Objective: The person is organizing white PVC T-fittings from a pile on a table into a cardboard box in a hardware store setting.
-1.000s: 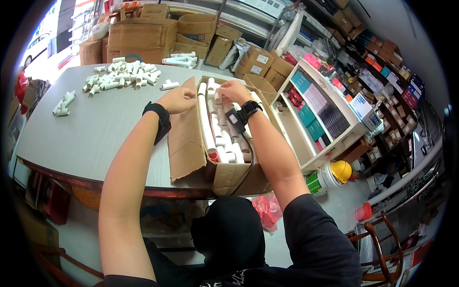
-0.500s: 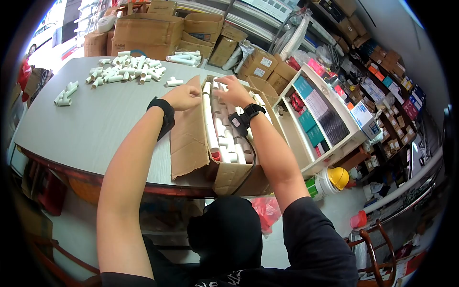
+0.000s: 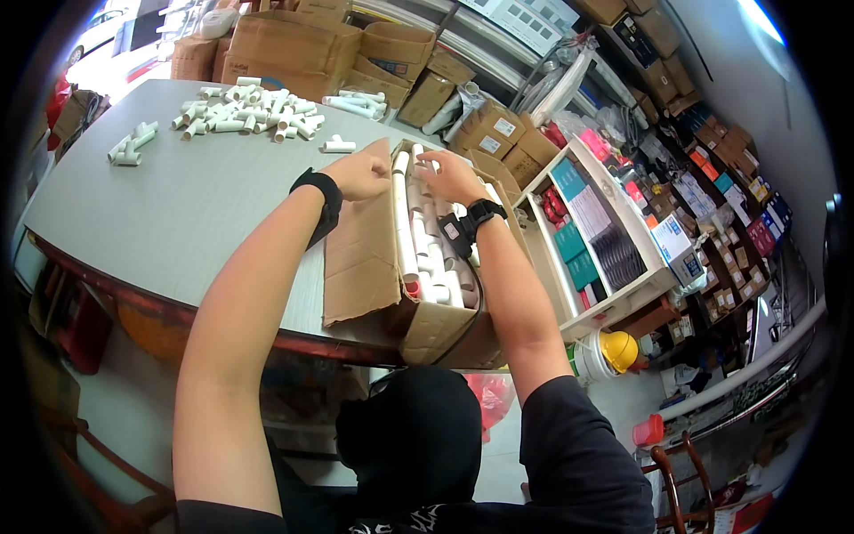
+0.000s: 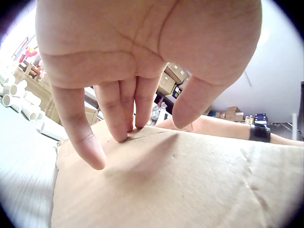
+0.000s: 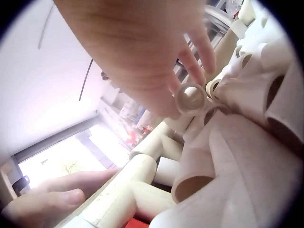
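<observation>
An open cardboard box sits at the table's edge, packed with rows of white pipe tee fittings. My left hand is over the box's left flap. In the left wrist view its fingers reach down loosely, some tips at the cardboard, holding nothing. My right hand is over the far end of the box, its fingers spread and fairly straight. In the right wrist view those fingers reach past a round fitting end, with the hand's lower edge right beside it.
A pile of loose tee fittings lies on the far part of the table. One single tee lies near the flap, and a small cluster is at the left. A white shelf unit stands right of the box.
My right hand has let go of a tee at the box's far end, spread its fingers and stayed over the fittings. My left hand remains by the flap. The head view has shifted slightly.
</observation>
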`<action>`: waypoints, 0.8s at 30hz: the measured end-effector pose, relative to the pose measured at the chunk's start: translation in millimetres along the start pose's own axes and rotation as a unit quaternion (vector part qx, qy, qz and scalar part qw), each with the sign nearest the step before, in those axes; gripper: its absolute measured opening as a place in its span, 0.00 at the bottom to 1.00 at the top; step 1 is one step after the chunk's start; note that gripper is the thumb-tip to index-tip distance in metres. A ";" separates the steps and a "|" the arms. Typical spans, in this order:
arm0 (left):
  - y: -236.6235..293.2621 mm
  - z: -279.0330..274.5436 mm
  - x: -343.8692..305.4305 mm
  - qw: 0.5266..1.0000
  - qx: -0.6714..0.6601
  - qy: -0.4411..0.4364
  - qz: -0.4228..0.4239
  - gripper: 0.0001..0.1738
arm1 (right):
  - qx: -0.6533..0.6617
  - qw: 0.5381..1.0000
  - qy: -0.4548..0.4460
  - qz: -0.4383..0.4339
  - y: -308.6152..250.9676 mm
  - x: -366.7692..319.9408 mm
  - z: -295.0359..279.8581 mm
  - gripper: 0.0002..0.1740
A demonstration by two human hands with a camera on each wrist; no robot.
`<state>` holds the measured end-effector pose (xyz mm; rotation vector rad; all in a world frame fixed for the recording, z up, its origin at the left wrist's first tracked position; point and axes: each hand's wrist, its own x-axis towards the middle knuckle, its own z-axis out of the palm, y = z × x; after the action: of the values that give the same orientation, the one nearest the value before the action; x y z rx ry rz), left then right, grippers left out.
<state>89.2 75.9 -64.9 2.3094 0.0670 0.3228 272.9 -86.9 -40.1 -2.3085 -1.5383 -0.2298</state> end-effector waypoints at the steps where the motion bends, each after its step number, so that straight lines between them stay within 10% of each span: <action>1: -1.4 0.5 0.7 1.000 -0.003 -0.001 0.000 0.25 | 0.001 1.000 -0.003 0.004 -1.1 -0.7 -0.5 0.20; 24: -22.5 4.7 9.8 0.999 0.001 0.035 0.007 0.23 | 0.018 1.000 -0.002 0.009 -2.4 2.0 0.6 0.20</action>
<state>101.1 89.6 -82.2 2.3020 0.0858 0.4108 271.5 -84.1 -39.5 -2.2957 -1.5100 -0.1907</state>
